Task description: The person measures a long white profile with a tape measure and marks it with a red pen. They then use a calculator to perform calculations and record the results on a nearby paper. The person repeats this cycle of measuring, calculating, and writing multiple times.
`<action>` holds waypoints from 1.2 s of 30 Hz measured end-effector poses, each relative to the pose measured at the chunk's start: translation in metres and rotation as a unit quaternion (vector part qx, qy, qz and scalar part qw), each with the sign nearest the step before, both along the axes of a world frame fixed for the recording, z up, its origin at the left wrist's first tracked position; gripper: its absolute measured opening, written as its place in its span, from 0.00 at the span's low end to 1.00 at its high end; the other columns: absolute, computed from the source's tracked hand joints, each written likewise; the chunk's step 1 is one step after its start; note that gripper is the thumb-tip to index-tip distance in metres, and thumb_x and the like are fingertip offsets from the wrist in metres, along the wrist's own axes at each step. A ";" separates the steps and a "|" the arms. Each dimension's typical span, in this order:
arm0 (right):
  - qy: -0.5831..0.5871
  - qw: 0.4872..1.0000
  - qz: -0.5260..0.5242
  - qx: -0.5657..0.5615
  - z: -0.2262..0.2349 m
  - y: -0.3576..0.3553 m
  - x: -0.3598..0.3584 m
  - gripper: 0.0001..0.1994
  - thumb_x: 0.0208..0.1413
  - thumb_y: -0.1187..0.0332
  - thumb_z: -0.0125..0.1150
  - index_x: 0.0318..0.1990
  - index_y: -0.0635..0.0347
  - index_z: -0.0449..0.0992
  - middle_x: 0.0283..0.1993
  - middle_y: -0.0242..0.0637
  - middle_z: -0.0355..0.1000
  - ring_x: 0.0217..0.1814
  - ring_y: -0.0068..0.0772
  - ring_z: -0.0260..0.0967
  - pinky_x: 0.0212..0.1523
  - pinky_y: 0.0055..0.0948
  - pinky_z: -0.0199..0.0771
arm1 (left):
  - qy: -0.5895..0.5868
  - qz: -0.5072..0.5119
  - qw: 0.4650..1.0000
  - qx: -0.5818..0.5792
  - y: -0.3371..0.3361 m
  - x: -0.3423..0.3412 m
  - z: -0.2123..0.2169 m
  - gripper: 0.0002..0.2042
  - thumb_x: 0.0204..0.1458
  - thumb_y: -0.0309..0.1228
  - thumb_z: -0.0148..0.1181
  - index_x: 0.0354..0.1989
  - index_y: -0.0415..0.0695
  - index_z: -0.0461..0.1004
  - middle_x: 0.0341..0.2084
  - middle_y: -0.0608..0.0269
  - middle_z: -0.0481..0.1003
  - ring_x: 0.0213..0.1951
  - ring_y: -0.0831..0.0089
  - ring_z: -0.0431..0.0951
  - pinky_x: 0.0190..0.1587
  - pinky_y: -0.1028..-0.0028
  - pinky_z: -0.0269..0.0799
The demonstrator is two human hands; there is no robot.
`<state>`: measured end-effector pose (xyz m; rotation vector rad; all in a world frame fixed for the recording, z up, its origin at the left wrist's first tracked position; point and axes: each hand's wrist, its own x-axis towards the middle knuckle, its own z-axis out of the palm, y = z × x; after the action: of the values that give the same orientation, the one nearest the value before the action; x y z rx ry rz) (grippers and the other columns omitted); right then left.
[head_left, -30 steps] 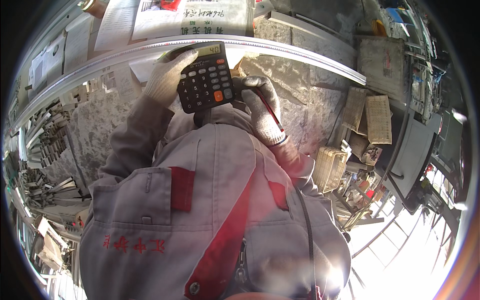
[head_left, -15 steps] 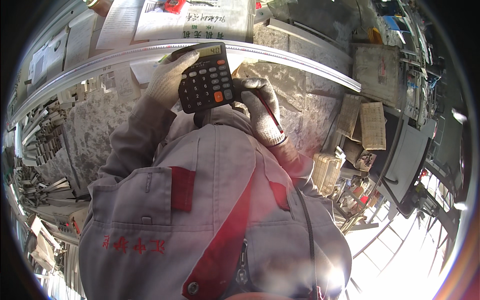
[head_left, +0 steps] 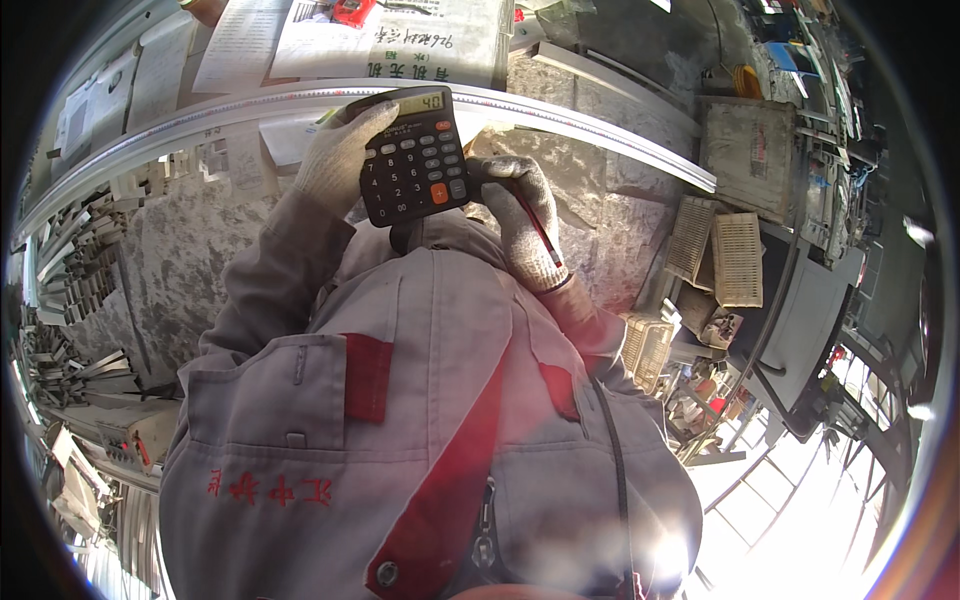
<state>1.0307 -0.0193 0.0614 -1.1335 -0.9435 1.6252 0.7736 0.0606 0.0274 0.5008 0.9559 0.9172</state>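
Observation:
A black calculator (head_left: pixel 412 165) with grey and orange keys is held up in front of my chest. My left hand (head_left: pixel 335 150), in a pale knitted glove, grips its left side with the thumb lying over the upper left face. Against the lower right edge are the curled fingers of my right hand (head_left: pixel 518 205), also gloved. A thin dark red pen or pencil (head_left: pixel 540 230) runs along that hand, its lower end toward the wrist. The fingertips of the right hand are partly hidden beside the calculator.
Beyond the calculator a long metal measuring rail (head_left: pixel 590 125) spans the bench. Printed papers (head_left: pixel 235 50) and a red tape measure (head_left: pixel 352 11) lie past it. Stacked metal profiles (head_left: pixel 75 270) fill the left side. Plastic baskets (head_left: pixel 737 260) and a grey box (head_left: pixel 750 150) stand at right.
The surroundings have shifted slightly in view. Both hands keep the same hold on the calculator and the pen or pencil.

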 end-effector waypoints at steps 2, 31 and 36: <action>-0.015 1.000 0.002 -0.008 0.000 0.000 0.001 0.14 0.73 0.78 0.51 0.63 0.68 0.70 0.63 0.52 0.77 0.63 0.37 0.77 0.62 0.39 0.81 | 0.055 -0.012 0.998 0.019 -0.002 0.000 -0.002 0.21 0.69 0.29 0.61 0.67 0.33 0.70 0.58 0.53 0.80 0.56 0.73 0.82 0.58 0.74 0.80; -0.092 0.995 -0.013 0.046 -0.003 -0.008 0.007 0.12 0.70 0.83 0.51 0.57 0.63 0.70 0.61 0.47 0.77 0.61 0.35 0.75 0.64 0.37 0.75 | -0.061 0.064 0.995 -0.046 0.008 0.024 -0.002 0.10 0.68 0.28 0.64 0.53 0.39 0.80 0.42 0.57 0.84 0.39 0.71 0.87 0.40 0.73 0.87; -0.071 0.995 -0.021 0.067 -0.005 -0.009 0.005 0.12 0.70 0.83 0.51 0.57 0.63 0.69 0.61 0.49 0.77 0.63 0.37 0.76 0.65 0.38 0.75 | -0.096 0.058 0.992 -0.050 0.013 0.023 -0.007 0.12 0.67 0.26 0.64 0.56 0.37 0.78 0.46 0.54 0.83 0.42 0.68 0.86 0.43 0.71 0.87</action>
<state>1.0359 -0.0279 0.0564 -1.1799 -1.0969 1.4384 0.7963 0.0734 0.0206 0.2672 0.8575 0.9980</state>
